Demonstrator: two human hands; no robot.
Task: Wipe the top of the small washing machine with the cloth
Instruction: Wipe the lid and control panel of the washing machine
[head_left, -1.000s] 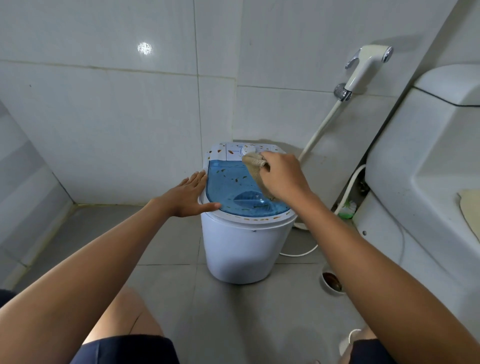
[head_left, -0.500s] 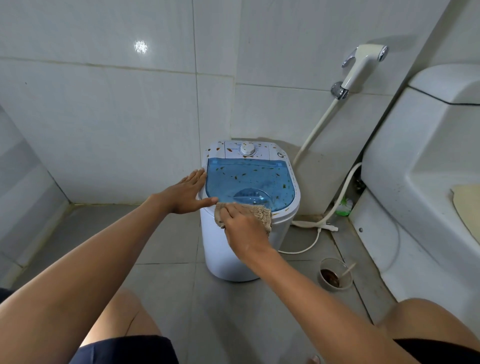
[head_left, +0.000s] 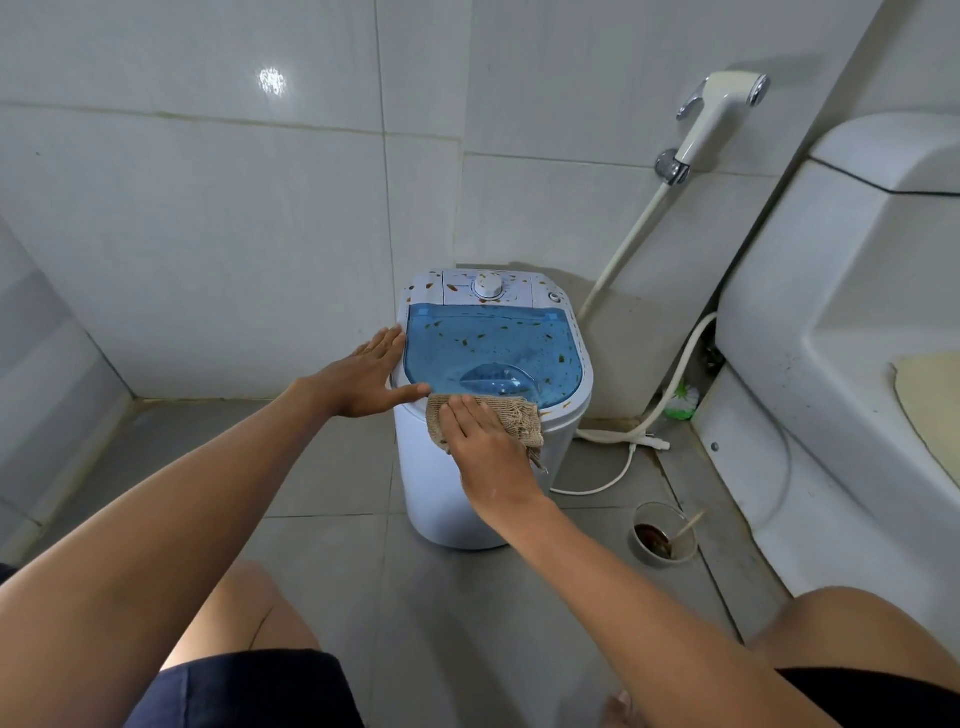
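Observation:
A small white washing machine (head_left: 452, 499) stands on the floor against the tiled wall. Its blue see-through lid (head_left: 493, 348) and white control panel with a dial (head_left: 488, 287) are flecked with brown-orange specks. My right hand (head_left: 483, 447) presses a beige knitted cloth (head_left: 514, 415) flat on the machine's near front rim, and part of the cloth hangs over the edge. My left hand (head_left: 371, 379) lies flat against the machine's left rim, fingers together, thumb along the front edge of the lid.
A toilet (head_left: 831, 322) fills the right side. A bidet sprayer (head_left: 719, 117) hangs on the wall, its hose running down behind the machine. A white cable (head_left: 618, 441) lies on the floor. A small cup with brown liquid and a stick (head_left: 664, 532) stands right of the machine.
My right hand has dragged the cloth from the back of the lid near the dial down to the front rim, then a little further over the edge. The left hand has stayed put.

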